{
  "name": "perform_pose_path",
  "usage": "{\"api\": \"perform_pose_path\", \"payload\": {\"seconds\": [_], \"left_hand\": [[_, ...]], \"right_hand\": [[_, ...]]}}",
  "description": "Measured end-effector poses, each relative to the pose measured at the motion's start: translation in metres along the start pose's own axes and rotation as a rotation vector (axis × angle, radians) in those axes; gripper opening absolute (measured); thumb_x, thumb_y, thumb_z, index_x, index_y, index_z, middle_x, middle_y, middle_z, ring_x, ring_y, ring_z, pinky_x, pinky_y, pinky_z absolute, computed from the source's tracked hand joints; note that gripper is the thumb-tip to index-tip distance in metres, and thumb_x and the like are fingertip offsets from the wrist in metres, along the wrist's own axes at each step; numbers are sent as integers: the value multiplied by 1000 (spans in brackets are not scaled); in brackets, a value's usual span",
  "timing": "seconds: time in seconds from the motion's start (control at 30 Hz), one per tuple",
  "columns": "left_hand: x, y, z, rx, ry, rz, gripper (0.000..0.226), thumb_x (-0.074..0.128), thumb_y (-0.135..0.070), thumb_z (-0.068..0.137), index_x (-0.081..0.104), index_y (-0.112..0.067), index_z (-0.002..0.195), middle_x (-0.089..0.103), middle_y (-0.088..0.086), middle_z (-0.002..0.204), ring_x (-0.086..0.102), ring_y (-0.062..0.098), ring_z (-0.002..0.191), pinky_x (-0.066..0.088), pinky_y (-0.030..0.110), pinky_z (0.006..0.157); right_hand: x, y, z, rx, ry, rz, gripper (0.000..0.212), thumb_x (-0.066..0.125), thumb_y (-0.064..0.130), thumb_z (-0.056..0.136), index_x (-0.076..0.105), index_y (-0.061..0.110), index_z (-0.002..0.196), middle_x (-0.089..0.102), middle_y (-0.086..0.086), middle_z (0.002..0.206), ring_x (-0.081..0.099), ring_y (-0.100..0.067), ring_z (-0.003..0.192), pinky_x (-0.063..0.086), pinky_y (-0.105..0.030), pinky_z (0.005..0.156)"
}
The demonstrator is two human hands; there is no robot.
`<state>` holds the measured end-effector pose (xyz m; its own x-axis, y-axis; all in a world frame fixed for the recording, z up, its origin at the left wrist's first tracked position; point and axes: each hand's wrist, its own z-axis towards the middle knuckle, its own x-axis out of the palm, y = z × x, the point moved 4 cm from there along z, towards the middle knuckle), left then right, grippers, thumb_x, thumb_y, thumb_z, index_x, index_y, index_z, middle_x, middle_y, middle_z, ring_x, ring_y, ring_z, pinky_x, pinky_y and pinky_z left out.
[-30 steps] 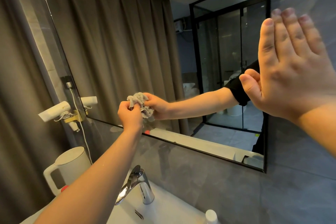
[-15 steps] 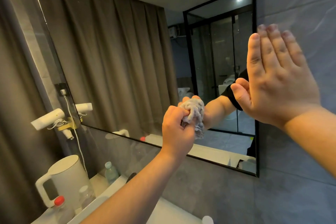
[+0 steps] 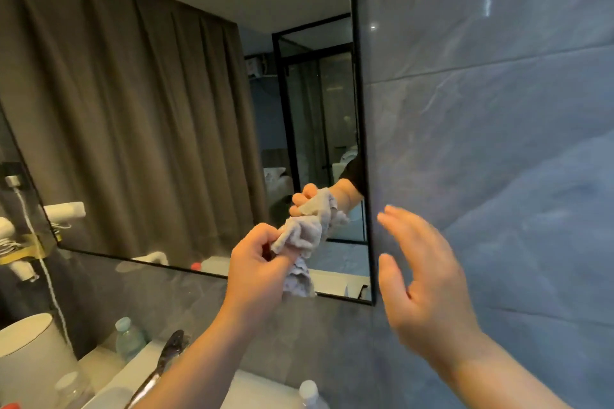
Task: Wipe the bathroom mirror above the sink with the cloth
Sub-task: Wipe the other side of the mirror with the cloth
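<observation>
Head view puts the cloth [image 3: 300,237] right where I need it: a crumpled pale grey wad, bunched in my left hand [image 3: 257,271] and pressed against the lower right part of the mirror [image 3: 149,116]. My left fingers curl round the wad and pinch it, with a loose tail of fabric hanging just below the knuckles. Directly past the hand, the glass shows the same cloth and a gripping hand doubled in reflection, with a dark sleeve behind them.

Just to the right of my left hand runs the mirror's black right edge, and beyond that edge I see my right hand [image 3: 422,289]. It holds nothing; the fingers are spread and relaxed, palm turned toward the grey tiled wall [image 3: 498,143]. It is motion-blurred, so I cannot tell whether the fingertips touch the tile.

Below my left forearm sits the tap [image 3: 166,362], and left of it a small plastic bottle [image 3: 129,340]. Further left stands a white kettle [image 3: 31,359]. Above that, well to the left of my holding hand, a white hair dryer [image 3: 6,232] hangs in a wall bracket with its cord trailing down. A bottle cap [image 3: 309,390] shows at the bottom edge, below and between my two arms.
</observation>
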<state>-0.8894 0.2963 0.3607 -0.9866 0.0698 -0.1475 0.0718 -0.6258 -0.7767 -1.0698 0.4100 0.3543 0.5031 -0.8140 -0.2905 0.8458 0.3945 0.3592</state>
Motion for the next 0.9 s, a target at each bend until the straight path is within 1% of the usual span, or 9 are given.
{"api": "perform_pose_path", "payload": {"seconds": [0.1,0.2,0.27,0.33,0.47,0.63,0.7,0.8,0.9], "left_hand": [[10,-18,-59,-171,183,-227,22,75,-2,75,61,-16,66,54,4,60,48,15,57,39,24,51],[16,-29,-120,-381,276,-451,20,76,-21,48,63,-22,63,52,13,64,45,22,61,36,32,58],[20,-32,-156,-481,311,-556,22,75,-23,44,64,-22,63,55,11,65,50,20,60,40,30,57],[22,-39,-189,-521,350,-606,21,76,-23,47,65,-21,66,58,11,68,55,19,62,45,28,55],[20,-57,-238,-567,474,-625,36,84,-27,49,69,-17,81,66,18,85,61,30,80,50,39,71],[6,-81,-278,-613,649,-793,66,83,-39,57,63,-6,110,59,31,103,51,43,92,41,56,79],[-1,-89,-289,-610,719,-777,69,76,-47,64,61,-4,115,57,34,109,52,43,95,38,55,83],[-11,-98,-302,-488,705,-478,51,65,-46,67,68,-18,110,63,18,116,59,34,109,45,49,92],[-20,-110,-316,-445,791,-364,48,68,-38,64,70,-18,108,67,11,110,64,22,105,50,33,86]], "right_hand": [[-14,5,-83,213,14,157,30,50,30,85,72,28,105,65,26,106,61,7,100,43,-7,89],[-36,15,-146,577,48,412,28,59,45,75,70,50,100,73,20,99,70,-3,91,52,-15,81],[-52,32,-170,776,54,601,36,70,60,66,76,41,95,76,11,99,71,-10,93,53,-17,79],[-71,55,-180,804,89,682,60,73,66,64,72,23,105,76,7,102,71,-8,94,53,-17,78],[-99,97,-191,842,122,606,43,69,42,73,63,28,114,73,14,108,68,-2,100,52,-19,84],[-132,131,-211,869,108,471,22,62,10,81,73,28,89,74,10,89,66,-3,84,50,-16,73],[-145,144,-220,879,112,460,41,58,-7,84,73,31,90,74,11,89,66,-2,83,49,-15,72],[-154,168,-227,858,228,451,67,48,-21,78,68,40,97,73,14,89,64,-1,79,49,-16,69],[-162,190,-231,798,291,435,59,55,-14,76,66,41,95,71,11,86,62,-2,74,48,-17,68]]}}
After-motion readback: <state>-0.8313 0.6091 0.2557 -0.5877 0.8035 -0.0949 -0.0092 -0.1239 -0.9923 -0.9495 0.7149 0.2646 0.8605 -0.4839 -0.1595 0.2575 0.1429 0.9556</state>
